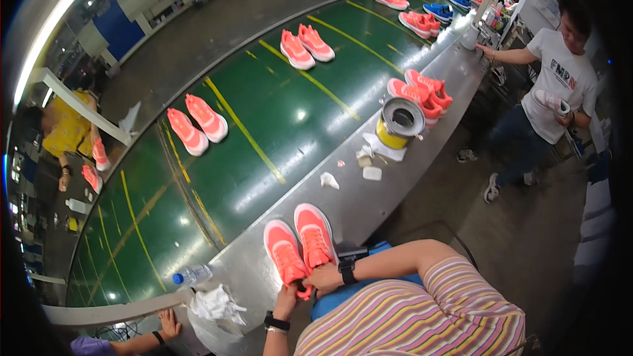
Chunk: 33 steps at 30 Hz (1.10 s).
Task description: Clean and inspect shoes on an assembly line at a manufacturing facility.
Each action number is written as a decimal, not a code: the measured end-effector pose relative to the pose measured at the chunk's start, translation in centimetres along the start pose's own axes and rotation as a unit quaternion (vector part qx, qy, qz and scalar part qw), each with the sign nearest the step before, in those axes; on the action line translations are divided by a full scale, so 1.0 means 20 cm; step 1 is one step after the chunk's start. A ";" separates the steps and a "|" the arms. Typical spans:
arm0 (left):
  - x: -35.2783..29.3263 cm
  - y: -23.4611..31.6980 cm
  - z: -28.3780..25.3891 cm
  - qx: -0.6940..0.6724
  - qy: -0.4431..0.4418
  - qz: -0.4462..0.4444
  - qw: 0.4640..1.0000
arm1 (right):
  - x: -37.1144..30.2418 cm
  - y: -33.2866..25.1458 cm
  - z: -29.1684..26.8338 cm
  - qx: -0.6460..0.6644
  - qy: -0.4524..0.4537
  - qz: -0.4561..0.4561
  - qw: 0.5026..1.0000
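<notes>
A pair of coral-pink sneakers with pale soles lies in front of me on the metal ledge, toes pointing away: a left sneaker (pixel 285 247) and a right sneaker (pixel 315 234). My left hand (pixel 285 302) grips the heel of the left sneaker, fingers closed at its collar. From the other side my right hand (pixel 323 279) reaches across the right sneaker's heel, with its fingers bent at the left sneaker's opening. What the fingertips pinch inside the collar is hidden.
Beyond the metal ledge (pixel 359 207) runs a green conveyor (pixel 244 151) carrying coral and blue sneakers. A yellow can (pixel 393 133) stands right; a bottle (pixel 192 275) and crumpled white paper (pixel 216 304) lie left. A co-worker's hand (pixel 170 324) rests lower left; another person (pixel 554 86) stands right.
</notes>
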<state>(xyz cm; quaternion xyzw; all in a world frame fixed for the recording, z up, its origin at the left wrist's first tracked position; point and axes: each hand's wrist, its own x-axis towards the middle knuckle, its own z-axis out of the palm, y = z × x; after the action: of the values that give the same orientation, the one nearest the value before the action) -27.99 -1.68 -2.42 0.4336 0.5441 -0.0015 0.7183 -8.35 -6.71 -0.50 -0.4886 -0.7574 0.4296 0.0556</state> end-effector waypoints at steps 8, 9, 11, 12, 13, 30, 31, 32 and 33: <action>-0.10 0.49 -0.02 -0.044 0.102 0.156 0.981 | -0.26 0.18 -1.23 0.119 0.047 0.011 0.992; -0.07 0.53 -0.01 -0.049 0.110 0.160 0.980 | -0.33 0.21 -1.38 0.112 0.053 0.026 0.992; 0.00 0.63 0.04 -0.015 0.075 0.128 0.989 | -0.46 0.38 -1.62 0.056 0.107 0.019 0.993; 0.05 0.68 0.06 -0.020 0.083 0.129 0.988 | -0.52 0.47 -1.74 0.060 0.125 0.017 0.990; 0.09 0.72 0.06 0.004 0.080 0.117 0.990 | -0.55 0.57 -1.84 0.065 0.141 0.011 0.988; 0.78 1.59 0.27 0.365 0.085 0.156 0.914 | -0.90 2.21 -2.19 -0.260 0.193 0.339 0.883; 0.80 1.55 0.24 0.348 0.076 0.153 0.922 | -0.94 2.19 -2.21 -0.230 0.325 0.256 0.881; 0.81 1.54 0.24 0.345 0.078 0.148 0.923 | -1.00 2.14 -2.26 -0.135 0.403 0.243 0.872; 0.84 1.53 0.24 0.337 0.066 0.139 0.929 | -1.10 2.08 -2.29 -0.049 0.482 0.218 0.847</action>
<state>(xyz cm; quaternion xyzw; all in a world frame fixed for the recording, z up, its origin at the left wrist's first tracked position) -2.96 22.30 3.65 0.7204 0.4922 -0.0560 0.4854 54.96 9.55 6.10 -0.7890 -0.5291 0.1039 0.2944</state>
